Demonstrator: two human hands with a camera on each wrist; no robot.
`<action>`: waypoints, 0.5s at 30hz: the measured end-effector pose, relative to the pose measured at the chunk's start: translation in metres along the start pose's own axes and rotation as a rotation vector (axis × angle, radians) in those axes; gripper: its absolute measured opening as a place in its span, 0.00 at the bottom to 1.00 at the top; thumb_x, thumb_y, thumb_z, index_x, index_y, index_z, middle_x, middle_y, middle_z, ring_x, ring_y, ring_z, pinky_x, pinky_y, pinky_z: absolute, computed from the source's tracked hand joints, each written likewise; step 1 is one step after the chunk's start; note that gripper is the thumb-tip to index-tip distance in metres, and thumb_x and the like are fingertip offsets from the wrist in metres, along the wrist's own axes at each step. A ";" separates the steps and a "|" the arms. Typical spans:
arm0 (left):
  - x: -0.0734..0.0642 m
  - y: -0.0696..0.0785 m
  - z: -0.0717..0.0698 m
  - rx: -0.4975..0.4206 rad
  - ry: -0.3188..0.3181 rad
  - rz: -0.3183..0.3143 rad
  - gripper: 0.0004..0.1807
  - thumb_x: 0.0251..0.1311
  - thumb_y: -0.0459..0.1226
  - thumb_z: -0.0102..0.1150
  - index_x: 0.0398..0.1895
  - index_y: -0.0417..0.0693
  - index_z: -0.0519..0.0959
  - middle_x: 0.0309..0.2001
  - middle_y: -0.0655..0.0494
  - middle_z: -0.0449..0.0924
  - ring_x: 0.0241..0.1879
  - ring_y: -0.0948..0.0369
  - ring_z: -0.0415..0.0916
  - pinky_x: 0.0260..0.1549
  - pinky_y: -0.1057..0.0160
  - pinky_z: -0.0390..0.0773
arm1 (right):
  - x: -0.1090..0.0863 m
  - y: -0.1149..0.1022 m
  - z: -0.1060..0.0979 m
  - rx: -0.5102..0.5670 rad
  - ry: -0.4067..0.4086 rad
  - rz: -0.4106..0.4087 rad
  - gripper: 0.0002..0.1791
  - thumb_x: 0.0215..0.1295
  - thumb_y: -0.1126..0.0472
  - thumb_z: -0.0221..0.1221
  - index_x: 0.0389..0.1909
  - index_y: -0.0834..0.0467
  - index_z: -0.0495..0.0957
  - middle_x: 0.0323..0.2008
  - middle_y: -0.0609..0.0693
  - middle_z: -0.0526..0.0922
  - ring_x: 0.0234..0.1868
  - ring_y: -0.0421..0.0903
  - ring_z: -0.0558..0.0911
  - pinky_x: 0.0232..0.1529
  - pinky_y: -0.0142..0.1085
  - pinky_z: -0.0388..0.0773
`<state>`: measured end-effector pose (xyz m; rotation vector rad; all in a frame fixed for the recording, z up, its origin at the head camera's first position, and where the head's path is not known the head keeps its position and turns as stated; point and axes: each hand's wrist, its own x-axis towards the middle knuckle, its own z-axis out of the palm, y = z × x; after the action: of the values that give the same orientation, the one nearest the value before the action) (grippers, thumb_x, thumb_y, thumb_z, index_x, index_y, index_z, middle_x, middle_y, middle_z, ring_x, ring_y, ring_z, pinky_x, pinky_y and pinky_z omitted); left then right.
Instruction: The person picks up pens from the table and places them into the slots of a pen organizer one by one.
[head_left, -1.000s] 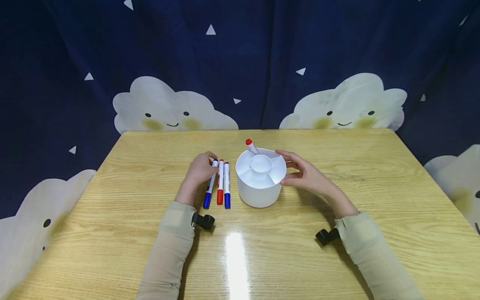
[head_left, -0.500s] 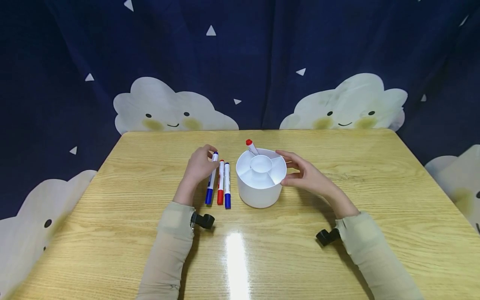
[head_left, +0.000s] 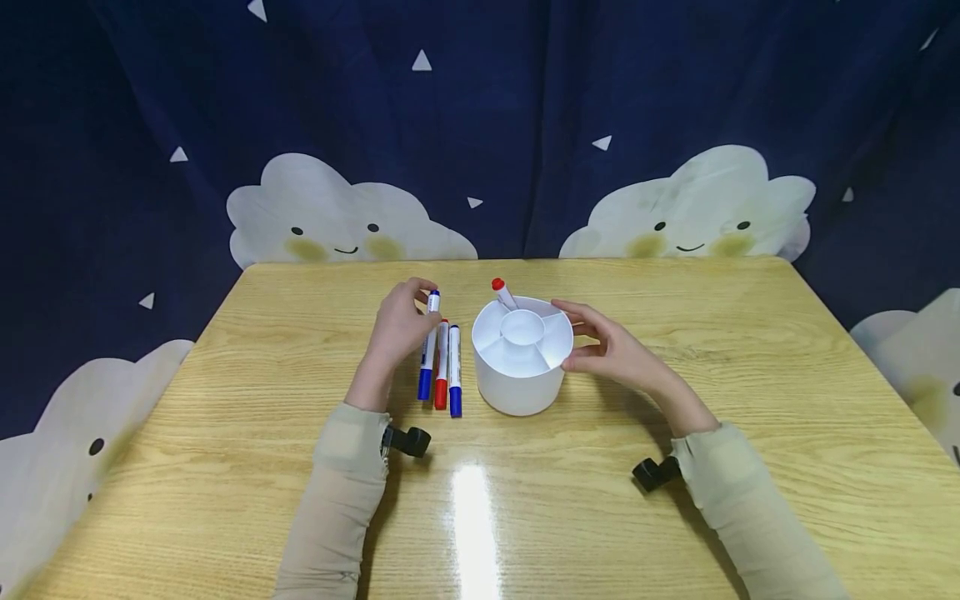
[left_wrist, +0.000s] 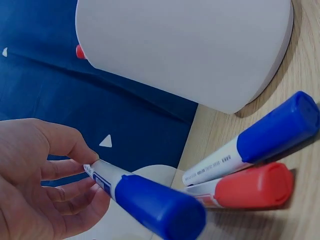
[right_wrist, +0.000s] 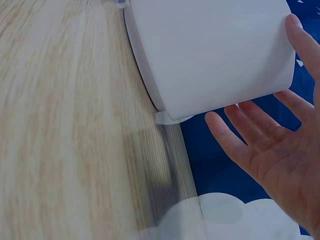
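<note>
My left hand (head_left: pixel 397 329) pinches a white whiteboard marker (left_wrist: pixel 155 202) with a blue cap between thumb and fingers near its far end, lifted and slanting. Beside it on the table lie a red-capped marker (head_left: pixel 441 393) and a second blue-capped marker (head_left: pixel 455 402). To their right stands a round white pen holder (head_left: pixel 517 393), with a small round cup in the centre and divided compartments around it. Another marker (head_left: pixel 504 294) with a red end leans in a rear compartment. My right hand (head_left: pixel 611 354) holds the holder's right side, thumb at the front rim, fingers farther back.
A wooden table (head_left: pixel 225 400) carries everything, with a bright light reflection near its front. Behind its far edge hangs a dark blue curtain (head_left: pixel 480 108) printed with white clouds and triangles. Small black cameras are strapped at both wrists.
My left hand has moved up and slightly right, carrying the blue-capped marker off its place, closer to the red one. The right hand and pen holder have stayed put.
</note>
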<state>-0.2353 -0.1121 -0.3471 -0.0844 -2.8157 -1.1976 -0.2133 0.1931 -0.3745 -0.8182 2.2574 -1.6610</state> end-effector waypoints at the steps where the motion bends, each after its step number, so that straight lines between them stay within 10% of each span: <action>1: 0.000 0.000 0.000 -0.004 0.004 0.001 0.23 0.52 0.33 0.55 0.54 0.46 0.70 0.45 0.48 0.71 0.37 0.55 0.69 0.29 0.63 0.72 | 0.000 0.000 0.000 0.000 0.000 0.002 0.41 0.53 0.65 0.63 0.67 0.50 0.55 0.61 0.52 0.64 0.57 0.55 0.66 0.50 0.36 0.75; 15: -0.005 0.012 -0.002 -0.120 0.149 0.093 0.24 0.51 0.32 0.55 0.54 0.46 0.70 0.45 0.49 0.71 0.34 0.57 0.70 0.26 0.65 0.72 | 0.000 0.000 0.000 0.005 -0.003 0.001 0.41 0.53 0.65 0.63 0.67 0.51 0.55 0.61 0.53 0.64 0.57 0.54 0.67 0.50 0.36 0.75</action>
<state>-0.2297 -0.1059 -0.3377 -0.1266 -2.5822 -1.2940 -0.2138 0.1932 -0.3740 -0.8176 2.2509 -1.6632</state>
